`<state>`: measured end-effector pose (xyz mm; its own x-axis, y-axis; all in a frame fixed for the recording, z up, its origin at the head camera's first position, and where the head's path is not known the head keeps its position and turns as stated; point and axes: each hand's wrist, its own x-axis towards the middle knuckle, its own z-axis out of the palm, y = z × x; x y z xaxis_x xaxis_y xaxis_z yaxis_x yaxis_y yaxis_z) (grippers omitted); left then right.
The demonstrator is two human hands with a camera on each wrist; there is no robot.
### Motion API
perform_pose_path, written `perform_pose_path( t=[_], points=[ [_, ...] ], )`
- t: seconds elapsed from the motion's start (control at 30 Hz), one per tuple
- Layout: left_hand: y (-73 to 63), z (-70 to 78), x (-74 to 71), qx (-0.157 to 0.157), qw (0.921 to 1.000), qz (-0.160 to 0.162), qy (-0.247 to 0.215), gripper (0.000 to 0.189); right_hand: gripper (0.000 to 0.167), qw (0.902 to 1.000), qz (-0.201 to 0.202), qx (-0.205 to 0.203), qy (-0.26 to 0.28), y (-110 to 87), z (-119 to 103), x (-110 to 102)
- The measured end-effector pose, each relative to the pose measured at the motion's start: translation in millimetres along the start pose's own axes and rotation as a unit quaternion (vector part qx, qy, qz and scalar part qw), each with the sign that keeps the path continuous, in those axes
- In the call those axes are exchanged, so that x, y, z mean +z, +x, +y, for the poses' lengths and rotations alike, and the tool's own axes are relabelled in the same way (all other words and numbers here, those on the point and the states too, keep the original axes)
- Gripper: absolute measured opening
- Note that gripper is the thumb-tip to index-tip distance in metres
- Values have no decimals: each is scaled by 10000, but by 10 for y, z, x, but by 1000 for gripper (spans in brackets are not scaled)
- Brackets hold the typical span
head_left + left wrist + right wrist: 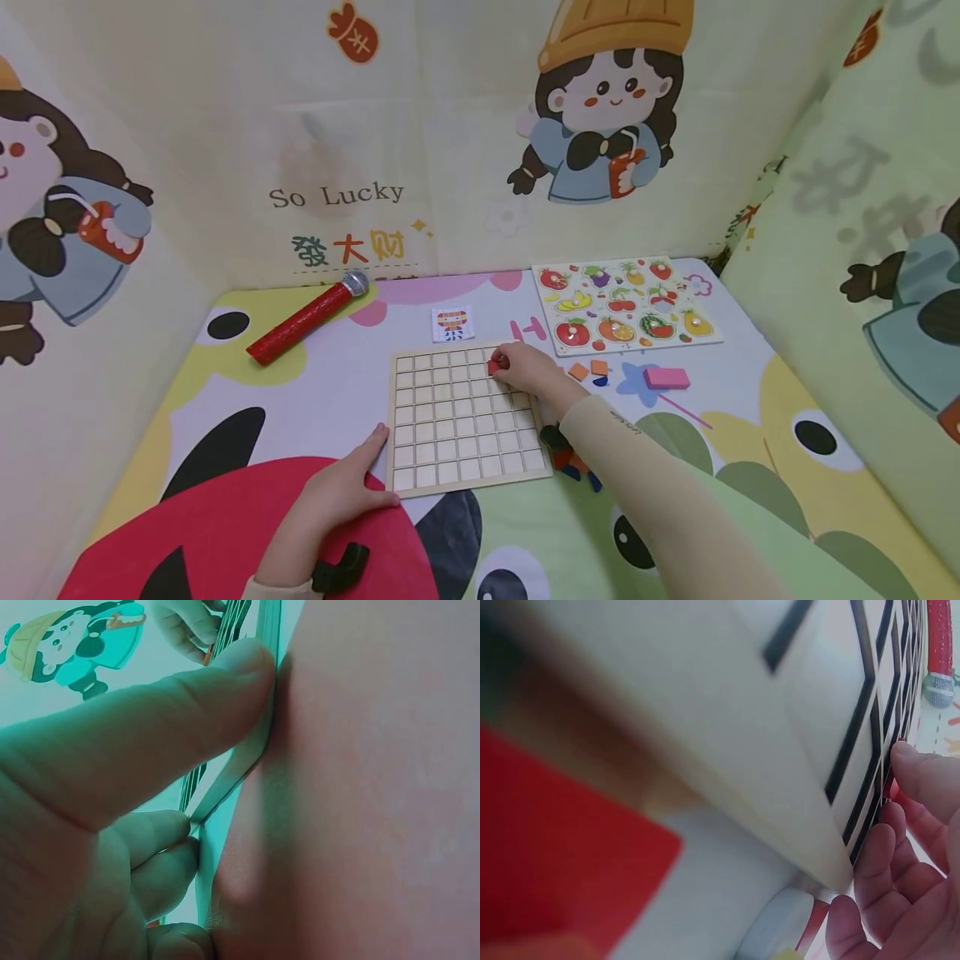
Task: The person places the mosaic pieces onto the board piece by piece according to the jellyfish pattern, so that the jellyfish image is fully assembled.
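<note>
While the right hand [529,372] pinches a red tile [492,367] at the board [467,427], the left hand [341,486], grip spread wide against its edge, could slacken, letting the board skid.

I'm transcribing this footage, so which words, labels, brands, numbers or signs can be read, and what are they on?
"So Lucky": on the back curtain.
"發大财": on the same curtain, just below.
Too small to read: lettering on the right sleeve.
Unclear: the sign on the red pouch picture, and a cut-off line beneath the characters.
No numbers legible.
</note>
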<state>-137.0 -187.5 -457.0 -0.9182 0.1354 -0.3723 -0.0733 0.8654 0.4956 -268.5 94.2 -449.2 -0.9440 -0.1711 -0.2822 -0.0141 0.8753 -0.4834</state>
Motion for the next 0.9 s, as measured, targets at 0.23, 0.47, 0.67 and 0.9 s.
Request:
perform_pose_path(
  t=[0.23,0.47,0.67,0.9],
  points=[
    [-30,-3,-14,-64,10000,-58,21,117,31,9997,90,-207,61,-79,-22,-111],
    [18,-9,-12,-39,9999,-109,5,118,32,9965,370,-420,623,-194,163,-446],
    [-1,-22,-36,14,9999,-107,58,118,35,9940,656,-378,787,-307,405,-670],
    [8,-9,3,64,9999,-78,44,117,37,9924,890,-72,845,-515,746,-854]
  ],
)
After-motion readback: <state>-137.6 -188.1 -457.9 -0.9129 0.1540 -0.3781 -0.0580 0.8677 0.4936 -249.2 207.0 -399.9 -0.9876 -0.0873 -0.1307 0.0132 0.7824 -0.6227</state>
